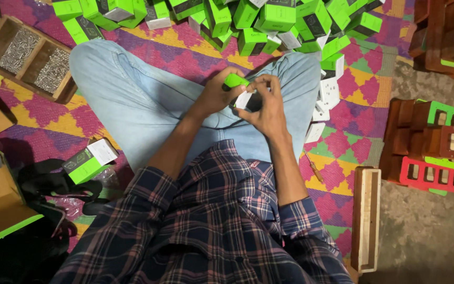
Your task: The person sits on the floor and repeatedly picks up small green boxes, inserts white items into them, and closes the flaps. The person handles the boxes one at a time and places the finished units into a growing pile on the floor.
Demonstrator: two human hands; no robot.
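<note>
Down over the lap, the head view shows the left hand (pixel 217 94) curled shut on a small green carton (pixel 236 80), while the right hand (pixel 267 108) pinches a white part (pixel 244 100) just beneath it, fingers bent close. Thin card like this looks light and easily dented, best gripped at its edges. More green boxes (pixel 269 21) lie heaped ahead on the patterned mat (pixel 185 47). Fingers hide the carton's opening, so whether the white part is inside cannot be told
</note>
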